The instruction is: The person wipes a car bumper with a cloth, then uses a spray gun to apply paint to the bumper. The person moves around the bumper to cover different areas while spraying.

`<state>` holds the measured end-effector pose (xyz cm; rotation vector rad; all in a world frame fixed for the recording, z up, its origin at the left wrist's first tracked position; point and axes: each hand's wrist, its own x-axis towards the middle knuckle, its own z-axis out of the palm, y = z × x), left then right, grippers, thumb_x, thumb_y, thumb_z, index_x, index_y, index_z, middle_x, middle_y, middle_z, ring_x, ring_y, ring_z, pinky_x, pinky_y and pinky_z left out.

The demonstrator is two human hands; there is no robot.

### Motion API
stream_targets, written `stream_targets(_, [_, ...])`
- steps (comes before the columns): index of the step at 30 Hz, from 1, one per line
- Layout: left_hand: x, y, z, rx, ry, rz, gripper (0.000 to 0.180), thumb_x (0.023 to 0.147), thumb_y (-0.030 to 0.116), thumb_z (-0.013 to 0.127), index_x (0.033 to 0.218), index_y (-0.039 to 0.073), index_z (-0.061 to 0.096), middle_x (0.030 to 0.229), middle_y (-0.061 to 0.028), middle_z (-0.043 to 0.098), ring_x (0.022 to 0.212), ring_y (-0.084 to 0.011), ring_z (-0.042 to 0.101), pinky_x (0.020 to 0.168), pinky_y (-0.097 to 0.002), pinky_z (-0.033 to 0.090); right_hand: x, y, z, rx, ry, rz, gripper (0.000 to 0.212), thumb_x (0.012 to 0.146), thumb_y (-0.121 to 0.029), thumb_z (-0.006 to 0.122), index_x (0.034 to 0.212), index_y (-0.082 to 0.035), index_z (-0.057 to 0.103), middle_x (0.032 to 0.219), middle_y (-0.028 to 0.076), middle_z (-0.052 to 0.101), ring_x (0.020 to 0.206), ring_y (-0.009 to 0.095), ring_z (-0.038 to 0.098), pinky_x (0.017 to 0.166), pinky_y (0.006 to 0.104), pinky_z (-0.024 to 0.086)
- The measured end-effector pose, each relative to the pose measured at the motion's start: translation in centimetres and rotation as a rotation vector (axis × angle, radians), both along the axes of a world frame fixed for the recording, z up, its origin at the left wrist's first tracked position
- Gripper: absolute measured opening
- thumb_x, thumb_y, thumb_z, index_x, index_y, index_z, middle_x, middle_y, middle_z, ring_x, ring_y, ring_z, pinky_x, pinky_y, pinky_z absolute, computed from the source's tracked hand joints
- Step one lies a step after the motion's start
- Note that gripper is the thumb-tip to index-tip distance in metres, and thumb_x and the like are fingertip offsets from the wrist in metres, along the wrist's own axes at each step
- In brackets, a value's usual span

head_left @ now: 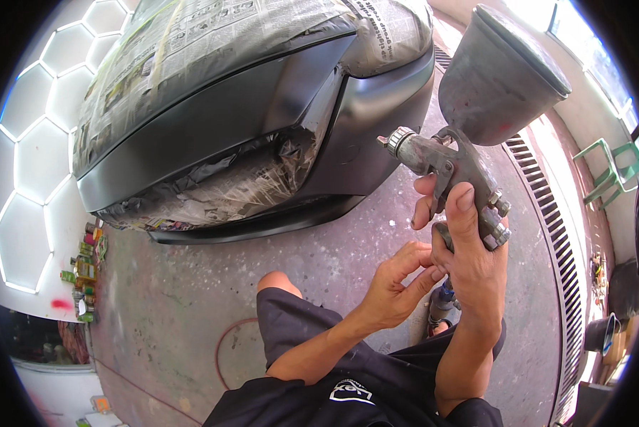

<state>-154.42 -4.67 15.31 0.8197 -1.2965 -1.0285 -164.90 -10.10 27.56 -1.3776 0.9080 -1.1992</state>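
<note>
Grey metal spray gun sits up near the middle-right of the view, its big cup on top, tilted toward the upper right, and the nozzle aimed left at the car bumper. Right hand is wrapped shut round the gun's handle from below, thumb lying up along the back of the body, index finger curled at the front by the trigger. Held that way prob. so the cup stays mouth-up and the nozzle faces the panel w/o the wrist twisting.

Left hand comes in from the lower left, fingers bent and half closed, tips touching the bottom of the handle just under the right hand, where the hose fitting hangs. Can't tell whether it actually pinches anything; looks more like fingertips working at the base than a full grasp.

So the gun lies above and slightly left of the right palm, and the fitting sits just below it, betw. both hands.

Bumper is dull dark grey, w/ newspaper masking over the hood and plastic stuffed in the lower opening, presumably to keep paint off those parts. Person crouches on the concrete floor, knee up, well apart from the bumper. Small spray cans stand along the white wall at left.
</note>
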Motion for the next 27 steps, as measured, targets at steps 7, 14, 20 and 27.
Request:
stream_targets(7, [-0.2,0.5,-0.1,-0.058,-0.037,0.069,0.018,0.109,0.008,0.071,0.125,0.002,0.074,0.119,-0.0111,0.075,0.110,-0.0206,0.070,0.096,-0.0348,0.055,-0.1,0.3,0.4,0.026,0.003,0.068,0.058,0.115,-0.057,0.059,0.122,-0.002,0.075,0.086,0.005,0.067,0.057,0.002,0.039,0.051,0.0214,0.025])
stream_targets(14, [-0.3,0.6,0.0,-0.092,-0.014,0.088,0.026,0.109,0.007,0.071,0.134,0.000,0.073,0.126,-0.0110,0.074,0.112,-0.0203,0.070,0.095,-0.0345,0.055,0.6,0.3,0.3,-0.004,0.024,-0.046,0.061,0.113,-0.060,0.060,0.123,-0.002,0.075,0.086,0.005,0.068,0.056,0.002,0.039,0.050,0.0213,0.025])
stream_targets(20, [-0.3,0.6,-0.3,-0.071,-0.030,0.087,0.025,0.107,0.008,0.074,0.131,0.000,0.073,0.124,-0.0109,0.073,0.106,-0.0192,0.069,0.093,-0.0340,0.055,0.8,0.4,0.1,-0.022,0.056,-0.026,0.063,0.112,-0.062,0.060,0.122,-0.001,0.075,0.086,0.006,0.068,0.056,0.002,0.039,0.050,0.0216,0.026])
stream_targets(27, [0.7,2.4,-1.2,-0.109,-0.068,0.124,0.027,0.102,0.005,0.079,0.128,0.000,0.074,0.122,-0.0112,0.073,0.102,-0.0204,0.069,0.092,-0.0349,0.056,0.6,1.5,1.1,0.070,-0.030,0.196,0.066,0.113,-0.061,0.059,0.126,0.002,0.072,0.088,0.008,0.069,0.054,0.002,0.040,0.050,0.0224,0.028])
